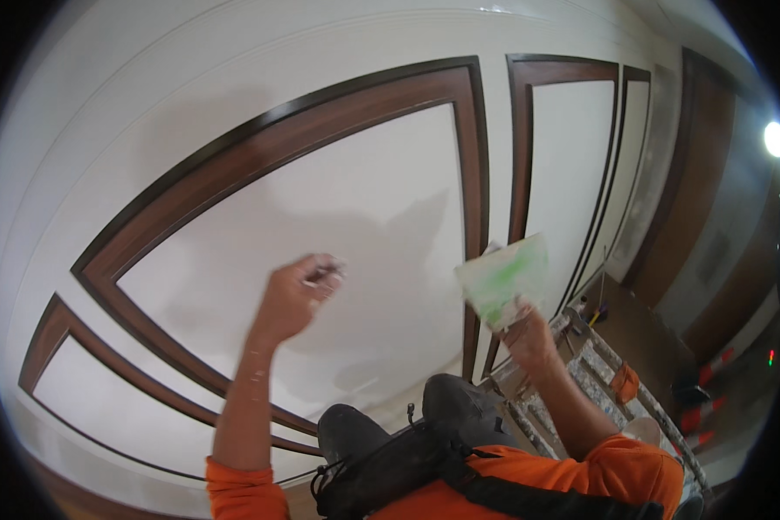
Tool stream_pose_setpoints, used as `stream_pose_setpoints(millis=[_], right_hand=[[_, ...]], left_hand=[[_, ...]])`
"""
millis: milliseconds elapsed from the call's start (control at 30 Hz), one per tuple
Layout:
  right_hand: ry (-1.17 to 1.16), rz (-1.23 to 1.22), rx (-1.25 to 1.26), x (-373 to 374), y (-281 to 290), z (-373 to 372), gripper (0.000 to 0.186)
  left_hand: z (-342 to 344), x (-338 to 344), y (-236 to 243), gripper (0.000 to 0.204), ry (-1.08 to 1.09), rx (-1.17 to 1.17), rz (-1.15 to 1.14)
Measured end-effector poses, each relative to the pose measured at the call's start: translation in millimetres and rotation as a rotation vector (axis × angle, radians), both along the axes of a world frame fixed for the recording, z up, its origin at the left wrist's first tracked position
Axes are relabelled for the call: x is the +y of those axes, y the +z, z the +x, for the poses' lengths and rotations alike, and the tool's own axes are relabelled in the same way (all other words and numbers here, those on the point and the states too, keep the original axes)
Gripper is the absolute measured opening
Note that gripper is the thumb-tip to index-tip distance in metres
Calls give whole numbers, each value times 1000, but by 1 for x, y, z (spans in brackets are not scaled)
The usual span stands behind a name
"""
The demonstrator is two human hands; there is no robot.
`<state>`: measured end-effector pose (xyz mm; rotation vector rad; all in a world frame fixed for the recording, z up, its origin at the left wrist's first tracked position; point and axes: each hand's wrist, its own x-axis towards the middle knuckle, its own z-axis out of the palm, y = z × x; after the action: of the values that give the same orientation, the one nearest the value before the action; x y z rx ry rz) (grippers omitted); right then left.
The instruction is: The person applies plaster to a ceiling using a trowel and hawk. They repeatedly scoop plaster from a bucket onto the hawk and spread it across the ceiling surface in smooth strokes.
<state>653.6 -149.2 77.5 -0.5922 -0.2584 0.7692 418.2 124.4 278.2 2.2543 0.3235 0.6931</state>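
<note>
My right hand [524,325] grips a flat rectangular spreader plate [504,273], whitish with green smears, held out near the dark wood trim. White residue coats the fingers of my left hand [305,290], which is raised in front of the white wall panel [390,251]. Those fingers are curled together; whether something small sits in them I cannot make out. Both hands appear apart from the wall. A brown wooden frame [269,156] with a dark outer edge borders the panel.
Narrower framed panels [572,156] continue to the right. Below my right arm is a paint-spattered ladder or scaffold platform [594,381] with an orange cloth [624,381]. Farther right, orange-and-white cones [698,416] stand on the floor. A bright lamp [776,139] shines at the right.
</note>
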Motion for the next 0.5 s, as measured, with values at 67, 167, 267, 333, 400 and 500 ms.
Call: stream_pose_setpoints(millis=[67,167,267,333,400,500], right_hand=[[-100,18,-35,2,13,25,54],[-209,81,-57,19,36,53,49],[-238,142,-32,45,57,58,46],[-236,215,55,60,63,61,42],[-263,204,163,62,64,51,41],[-317,116,319,42,37,40,42]], left_hand=[[-2,-3,40,11,-126,7,-189],[18,4,81,11,-299,330,-5],[42,28,79,18,-430,684,26],[42,47,59,23,-425,858,87],[37,65,22,30,-321,1029,165],[5,89,-64,41,-357,1092,428]])
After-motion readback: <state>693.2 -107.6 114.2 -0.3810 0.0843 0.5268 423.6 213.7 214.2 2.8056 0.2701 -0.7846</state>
